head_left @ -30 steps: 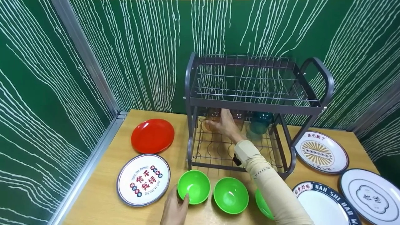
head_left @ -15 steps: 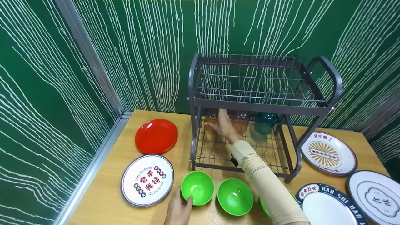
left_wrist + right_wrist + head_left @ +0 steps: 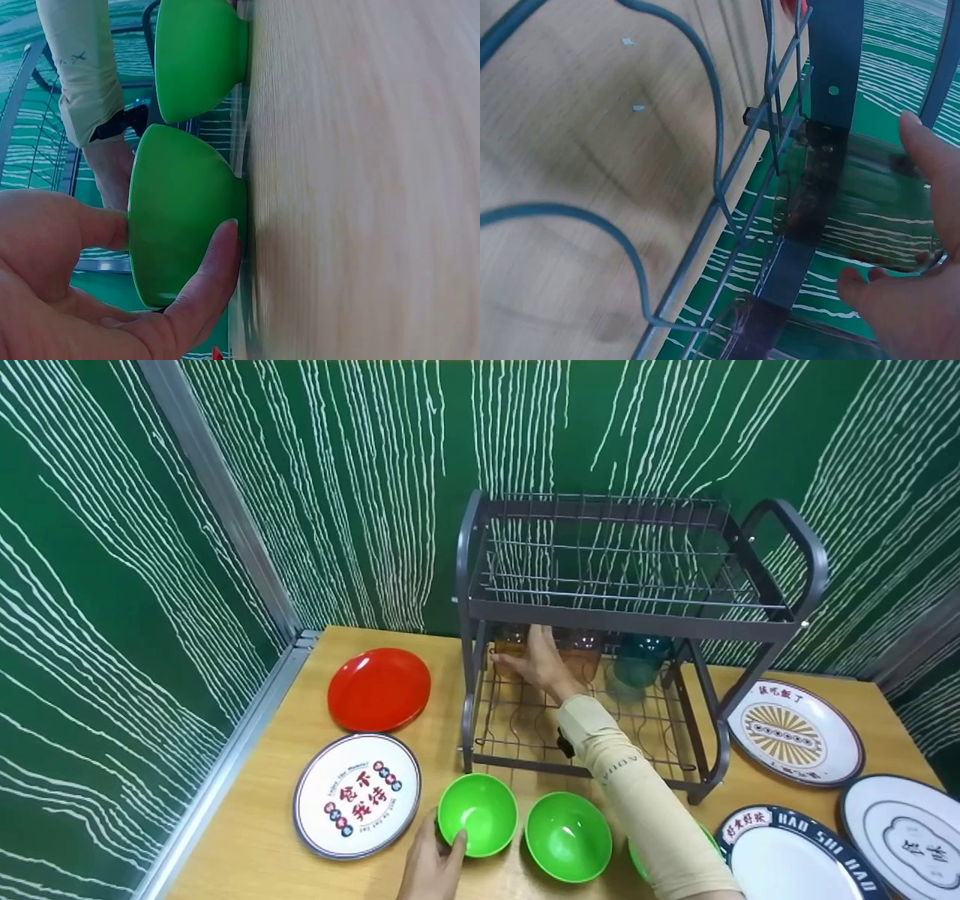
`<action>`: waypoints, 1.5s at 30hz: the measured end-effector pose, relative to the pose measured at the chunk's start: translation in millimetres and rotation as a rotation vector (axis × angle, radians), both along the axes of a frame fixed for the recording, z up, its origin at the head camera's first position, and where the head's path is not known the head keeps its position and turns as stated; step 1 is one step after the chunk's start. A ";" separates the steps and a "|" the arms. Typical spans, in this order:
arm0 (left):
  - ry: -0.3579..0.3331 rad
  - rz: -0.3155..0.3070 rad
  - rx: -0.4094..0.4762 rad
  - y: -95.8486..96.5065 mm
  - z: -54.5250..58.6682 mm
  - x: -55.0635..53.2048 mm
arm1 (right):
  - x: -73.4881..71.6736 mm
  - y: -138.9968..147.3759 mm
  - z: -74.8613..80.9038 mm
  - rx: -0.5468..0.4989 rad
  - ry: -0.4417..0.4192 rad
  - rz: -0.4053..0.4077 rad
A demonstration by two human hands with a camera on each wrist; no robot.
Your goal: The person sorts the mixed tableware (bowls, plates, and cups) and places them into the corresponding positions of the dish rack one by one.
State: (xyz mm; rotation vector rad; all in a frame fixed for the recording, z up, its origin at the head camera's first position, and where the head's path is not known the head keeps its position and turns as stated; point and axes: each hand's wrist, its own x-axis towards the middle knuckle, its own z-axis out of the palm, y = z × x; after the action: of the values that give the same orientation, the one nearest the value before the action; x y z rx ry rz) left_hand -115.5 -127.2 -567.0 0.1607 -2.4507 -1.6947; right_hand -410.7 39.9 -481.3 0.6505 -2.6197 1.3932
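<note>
In the head view, my left hand [image 3: 433, 859] holds the leftmost green bowl [image 3: 484, 810], thumb at its rim. The left wrist view shows the index finger curved along the outer side of this bowl [image 3: 184, 217], which stands on the table. My right hand [image 3: 541, 664] reaches into the lower shelf of the dark dish rack [image 3: 630, 619], at an amber glass [image 3: 510, 649]. In the right wrist view, the thumb and fingers of this hand [image 3: 922, 255] are spread on either side of the clear-looking glass [image 3: 874, 202]. Whether they touch it is hard to tell.
A pinkish glass [image 3: 583, 660] and a teal glass [image 3: 637, 664] stand farther right on the lower shelf. Another green bowl [image 3: 568, 836] is beside the held one; a third [image 3: 640, 859] is partly behind my right sleeve. A red plate [image 3: 379, 690] and several patterned plates flank the rack.
The head view has shifted slightly, so everything appears a little farther right. Both hands keep nearly the same places at the bowl and the amber glass.
</note>
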 end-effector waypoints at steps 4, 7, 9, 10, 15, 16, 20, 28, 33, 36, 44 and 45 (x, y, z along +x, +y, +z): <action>0.004 -0.002 -0.003 0.4 -0.3 0.6 | 1.5 2.1 4.4 0.034 0.009 -0.018; -0.012 0.007 -0.004 0.8 -0.1 0.8 | 3.2 2.5 8.7 0.067 0.035 -0.006; -0.043 0.000 0.018 0.8 0.1 0.4 | 4.5 2.7 11.7 0.083 0.033 0.001; -0.060 -0.011 0.043 0.8 0.2 0.0 | 5.3 2.7 13.2 0.091 0.035 0.004; -0.173 -0.088 0.236 -0.6 0.5 -3.5 | 8.8 3.3 20.3 0.107 0.054 0.013; -0.192 -0.100 0.277 -0.7 0.8 -4.1 | 9.7 3.7 21.7 0.108 0.058 0.013; -0.223 -0.112 0.381 -0.2 1.0 -4.1 | 14.2 6.0 25.4 0.108 0.084 0.021; -0.204 -0.030 0.302 2.5 8.1 1.1 | 28.4 15.7 26.3 0.084 0.150 0.061; -0.125 0.053 0.244 7.2 16.7 3.1 | 38.3 21.2 28.8 0.097 0.200 0.099; -0.090 0.073 0.246 9.6 20.2 4.6 | 44.9 21.3 30.9 0.076 0.252 0.131; -0.144 -0.060 0.396 10.2 30.9 9.1 | 67.2 22.7 35.8 0.053 0.296 0.172; -0.154 -0.076 0.416 10.4 32.6 9.6 | 70.3 23.5 36.3 0.054 0.278 0.174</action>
State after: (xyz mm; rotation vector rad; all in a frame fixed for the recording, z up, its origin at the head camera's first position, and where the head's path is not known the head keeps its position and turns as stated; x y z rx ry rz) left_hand -106.0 -116.8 -534.4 0.2571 -2.1916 -2.2875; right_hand -340.3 63.4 -445.0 1.0205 -2.4363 1.1759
